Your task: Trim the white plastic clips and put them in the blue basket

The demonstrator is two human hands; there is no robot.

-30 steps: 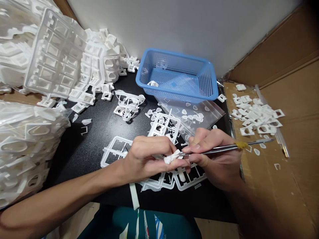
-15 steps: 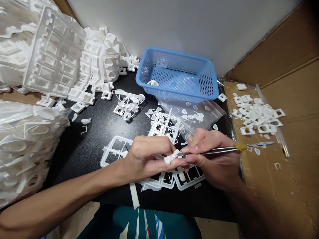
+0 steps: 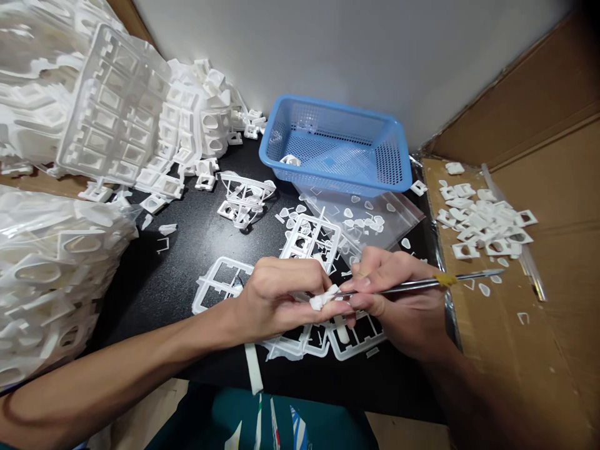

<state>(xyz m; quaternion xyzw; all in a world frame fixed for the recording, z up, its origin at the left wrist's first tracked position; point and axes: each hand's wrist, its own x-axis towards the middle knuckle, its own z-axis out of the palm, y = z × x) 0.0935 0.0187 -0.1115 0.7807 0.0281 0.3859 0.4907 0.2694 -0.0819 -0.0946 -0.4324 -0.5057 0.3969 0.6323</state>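
Observation:
My left hand (image 3: 276,294) is closed, pinching a small white plastic piece (image 3: 323,298) between thumb and fingers over the black table (image 3: 187,262). My right hand (image 3: 398,300) is closed on thin metal tweezers (image 3: 422,284) that have a yellow band; their tip meets the white piece. Both hands hover above white plastic frames (image 3: 309,237) lying flat on the table.
A blue mesh basket (image 3: 394,162) stands at the back with one small piece inside. A clear zip bag (image 3: 370,215) with small white bits lies before it. Heaps of white frames (image 3: 117,119) fill the left side. Loose white squares (image 3: 482,222) lie on cardboard at the right.
The hands and tweezers stay almost where they were; the view has shifted slightly, so everything sits a little lower in the picture.

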